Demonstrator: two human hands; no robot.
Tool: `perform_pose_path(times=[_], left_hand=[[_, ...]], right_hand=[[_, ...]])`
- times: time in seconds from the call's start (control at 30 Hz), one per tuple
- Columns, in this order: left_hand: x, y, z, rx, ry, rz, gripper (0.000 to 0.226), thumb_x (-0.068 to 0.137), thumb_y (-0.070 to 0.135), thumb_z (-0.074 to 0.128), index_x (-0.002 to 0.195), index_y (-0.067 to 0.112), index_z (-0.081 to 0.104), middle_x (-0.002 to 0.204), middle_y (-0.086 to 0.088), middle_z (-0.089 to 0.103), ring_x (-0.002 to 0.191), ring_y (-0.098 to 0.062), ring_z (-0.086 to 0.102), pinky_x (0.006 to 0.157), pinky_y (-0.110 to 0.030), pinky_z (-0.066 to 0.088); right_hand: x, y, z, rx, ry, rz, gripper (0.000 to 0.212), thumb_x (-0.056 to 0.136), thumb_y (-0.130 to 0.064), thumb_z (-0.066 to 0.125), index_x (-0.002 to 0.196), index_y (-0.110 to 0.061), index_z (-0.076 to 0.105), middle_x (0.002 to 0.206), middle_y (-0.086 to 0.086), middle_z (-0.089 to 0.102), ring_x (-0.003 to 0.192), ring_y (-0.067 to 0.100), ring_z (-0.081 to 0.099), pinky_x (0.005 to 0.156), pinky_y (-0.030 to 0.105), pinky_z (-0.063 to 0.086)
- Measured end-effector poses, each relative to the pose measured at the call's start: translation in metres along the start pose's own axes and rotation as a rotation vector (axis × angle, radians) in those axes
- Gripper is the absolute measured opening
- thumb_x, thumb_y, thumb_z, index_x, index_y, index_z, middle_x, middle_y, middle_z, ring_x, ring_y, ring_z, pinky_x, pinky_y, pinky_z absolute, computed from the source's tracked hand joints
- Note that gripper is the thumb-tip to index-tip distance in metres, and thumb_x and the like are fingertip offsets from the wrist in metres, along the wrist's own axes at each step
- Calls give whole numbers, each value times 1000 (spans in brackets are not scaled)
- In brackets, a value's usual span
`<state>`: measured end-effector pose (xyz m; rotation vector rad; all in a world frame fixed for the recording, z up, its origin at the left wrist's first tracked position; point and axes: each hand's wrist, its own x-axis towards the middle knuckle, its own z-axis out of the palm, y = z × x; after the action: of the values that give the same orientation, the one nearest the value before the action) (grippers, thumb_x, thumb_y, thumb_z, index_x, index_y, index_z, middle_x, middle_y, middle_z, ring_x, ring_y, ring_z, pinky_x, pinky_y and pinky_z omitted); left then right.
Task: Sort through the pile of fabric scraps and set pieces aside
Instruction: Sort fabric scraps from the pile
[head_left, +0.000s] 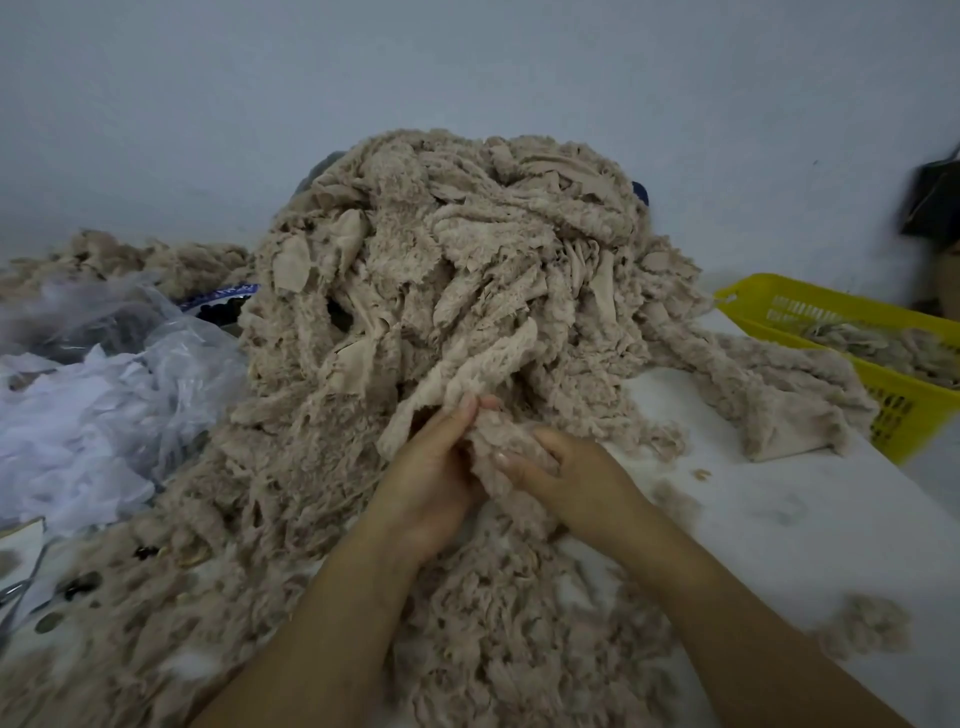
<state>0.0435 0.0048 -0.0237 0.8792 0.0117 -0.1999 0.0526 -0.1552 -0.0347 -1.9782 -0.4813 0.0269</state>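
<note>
A tall pile of beige fuzzy fabric scraps (447, 270) fills the middle of the white table (779, 509) and spills toward me. At the pile's front foot, both hands hold one fuzzy beige scrap (511, 447). My left hand (434, 467) grips its left side with fingers curled up round it. My right hand (566, 467) pinches its right side, thumb on top. The scrap still hangs together with strips running up into the pile.
A yellow plastic basket (893, 405) with beige scraps inside stands at the right. Clear plastic bags with white material (93, 405) lie at the left, more beige scraps (130, 257) behind them. Scissors (21, 592) and small dark bits lie at the left edge. A loose tuft (867, 626) sits at lower right.
</note>
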Motion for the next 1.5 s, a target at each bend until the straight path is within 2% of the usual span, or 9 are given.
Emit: perform_pose_path(times=[0.1, 0.23, 0.4, 0.53, 0.7, 0.9, 1.07, 1.33, 1.5], left_hand=[[0, 4, -4, -100, -9, 24, 20, 91, 34, 60, 93, 15, 67, 78, 1, 63, 76, -13, 63, 73, -26, 54], [0, 4, -7, -285, -61, -30, 29, 92, 30, 56, 78, 9, 70, 57, 5, 47, 44, -3, 47, 32, -13, 33], [3, 11, -15, -360, -3, 54, 27, 93, 31, 50, 77, 11, 61, 45, 9, 34, 28, -5, 29, 28, -15, 16], [1, 16, -23, -328, -72, 74, 34, 98, 32, 45, 81, 11, 66, 47, 8, 39, 26, -4, 29, 27, -13, 16], [-2, -13, 3, 295, -39, 0, 31, 99, 31, 48, 85, 11, 67, 60, -4, 54, 39, -9, 42, 33, -18, 30], [-8, -23, 8, 1053, -15, 59, 40, 79, 70, 43, 71, 37, 64, 70, 19, 63, 65, 4, 57, 68, -25, 43], [-1, -16, 5, 595, 107, 24, 66, 78, 78, 57, 122, 30, 70, 126, 5, 69, 116, -8, 64, 98, -29, 51], [7, 5, -9, -252, 250, 107, 27, 101, 20, 52, 76, 12, 57, 72, -3, 56, 52, -9, 54, 42, -17, 43], [6, 23, -30, -489, 305, 220, 43, 107, 36, 37, 90, 6, 62, 87, -7, 73, 82, -18, 75, 66, -23, 57]], right_hand=[[-2, -2, -8, 73, 61, 48, 49, 79, -66, 62, 64, -21, 47, 54, -3, 46, 50, 5, 43, 48, 18, 33], [1, -10, -12, 249, 252, 203, 62, 68, -83, 51, 56, -22, 49, 50, -8, 46, 45, 8, 45, 49, 15, 35], [7, -1, -40, 723, 635, 277, 56, 97, -52, 53, 49, -24, 48, 40, -9, 27, 35, 9, 21, 39, 24, 20], [6, 13, -52, 582, 629, 328, 59, 99, -52, 48, 57, -14, 60, 40, -5, 36, 34, 10, 30, 41, 26, 25], [2, -3, -7, 253, 144, 191, 51, 95, -60, 41, 74, -27, 74, 76, -13, 73, 72, -1, 67, 63, 14, 47], [5, 3, -3, 208, 180, 157, 42, 97, -38, 58, 67, -18, 36, 58, -11, 33, 53, 7, 33, 47, 19, 27], [3, 3, 6, -39, 117, -116, 42, 99, -32, 57, 62, -29, 38, 63, -12, 40, 54, -2, 40, 54, 14, 34], [1, -2, -3, 425, 75, 150, 15, 96, -42, 59, 89, -42, 72, 84, -19, 72, 83, -1, 68, 76, 18, 52], [7, -3, -27, 911, 315, 338, 21, 94, -30, 60, 93, -11, 68, 79, 4, 74, 69, 15, 72, 54, 28, 55]])
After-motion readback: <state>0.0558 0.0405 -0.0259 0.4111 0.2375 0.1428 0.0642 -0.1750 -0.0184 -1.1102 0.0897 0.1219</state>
